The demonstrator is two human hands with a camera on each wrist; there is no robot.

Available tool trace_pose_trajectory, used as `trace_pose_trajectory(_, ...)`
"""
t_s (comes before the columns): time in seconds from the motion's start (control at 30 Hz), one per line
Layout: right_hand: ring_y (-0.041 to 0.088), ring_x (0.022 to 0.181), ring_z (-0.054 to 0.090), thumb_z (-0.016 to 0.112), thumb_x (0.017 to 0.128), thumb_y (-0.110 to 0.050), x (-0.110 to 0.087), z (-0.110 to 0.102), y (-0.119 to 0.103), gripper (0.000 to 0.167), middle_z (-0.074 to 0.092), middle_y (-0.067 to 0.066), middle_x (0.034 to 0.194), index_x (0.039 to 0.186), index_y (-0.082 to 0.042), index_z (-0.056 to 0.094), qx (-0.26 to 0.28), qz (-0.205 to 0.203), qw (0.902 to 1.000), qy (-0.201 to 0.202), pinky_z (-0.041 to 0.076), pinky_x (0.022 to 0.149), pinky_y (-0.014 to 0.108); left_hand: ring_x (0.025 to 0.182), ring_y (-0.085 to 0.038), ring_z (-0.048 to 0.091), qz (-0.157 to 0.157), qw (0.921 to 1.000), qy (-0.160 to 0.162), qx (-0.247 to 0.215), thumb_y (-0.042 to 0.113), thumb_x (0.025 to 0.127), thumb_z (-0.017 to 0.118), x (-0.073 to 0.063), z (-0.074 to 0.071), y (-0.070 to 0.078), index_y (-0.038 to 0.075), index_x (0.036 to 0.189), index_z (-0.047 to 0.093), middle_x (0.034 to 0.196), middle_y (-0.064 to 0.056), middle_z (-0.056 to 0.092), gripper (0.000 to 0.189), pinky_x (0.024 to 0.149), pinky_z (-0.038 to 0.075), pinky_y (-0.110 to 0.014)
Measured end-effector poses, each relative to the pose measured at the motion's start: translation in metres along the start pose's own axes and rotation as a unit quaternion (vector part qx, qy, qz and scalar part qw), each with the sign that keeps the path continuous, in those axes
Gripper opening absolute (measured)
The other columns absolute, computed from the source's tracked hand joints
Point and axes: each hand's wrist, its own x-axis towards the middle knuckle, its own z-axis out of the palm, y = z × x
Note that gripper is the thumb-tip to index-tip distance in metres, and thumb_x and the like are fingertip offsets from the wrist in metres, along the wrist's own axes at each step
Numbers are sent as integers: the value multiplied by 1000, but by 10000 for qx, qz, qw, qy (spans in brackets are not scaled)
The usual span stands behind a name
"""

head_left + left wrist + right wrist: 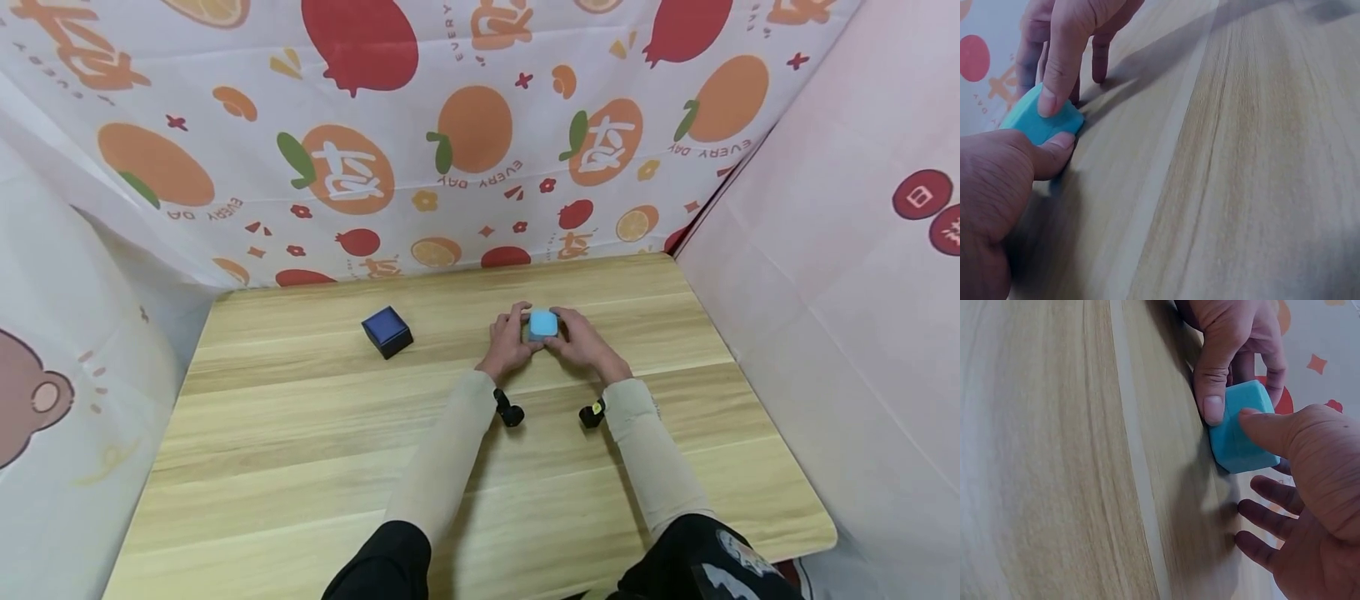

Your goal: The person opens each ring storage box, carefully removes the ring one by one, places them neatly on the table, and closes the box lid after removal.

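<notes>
Both hands are at a small light-blue block (543,323) with rounded edges, toward the back of the wooden table. My left hand (508,340) holds its left side, with the thumb low on the near face. From the right, my right hand (583,342) pinches the block between thumb and index finger. The right wrist view shows the right thumb flat on the turquoise block (1244,434), its other fingers spread below. The left thumb lies at the block's lower edge, close to the tabletop. The block's far side is hidden.
A dark box (387,329) with a navy top sits left of the hands on the wood-grain table (300,450). A fruit-printed cloth (420,133) hangs behind the table. Pale cloths hang at the left and right sides.
</notes>
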Motion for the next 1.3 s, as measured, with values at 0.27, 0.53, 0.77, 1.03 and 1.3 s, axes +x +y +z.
trace_pose_trajectory(0.27,40,141,44,65,100,-20,1,1,3,63,46,26,150,152,2,37,-50,-69,10000,30,36,119,55,138,-30,41,75,10000,58,1,21,87,81,1,3,-4,20,151,33,151,-4,57,80,117,27,-48)
trace_pose_trajectory(0.53,42,145,38,65,100,-23,1,0,4,61,36,26,156,150,0,38,-95,-53,9999,53,33,121,56,138,-30,41,145,9999,16,-34,21,88,81,3,1,-5,19,148,34,150,-4,58,77,118,25,-48)
trace_pose_trajectory(0.77,43,151,30,63,101,-28,2,1,6,62,27,24,163,153,-5,37,-35,-22,10000,15,30,122,58,135,-30,43,144,9999,73,31,20,86,82,7,0,-6,19,136,38,147,-8,60,66,116,26,-48)
trace_pose_trajectory(1.03,43,154,24,66,99,-29,3,2,9,60,20,19,167,151,-8,42,116,-5,9999,75,26,123,61,130,-30,45,70,9999,140,-22,19,84,84,7,1,-6,18,124,38,144,-10,62,61,112,28,-48)
trace_pose_trajectory(1.3,43,154,24,67,99,-31,3,2,11,62,21,19,167,152,-10,42,213,62,9997,95,26,123,60,129,-29,44,27,9999,138,-61,19,85,83,6,2,-6,18,125,39,145,-11,61,60,111,28,-46)
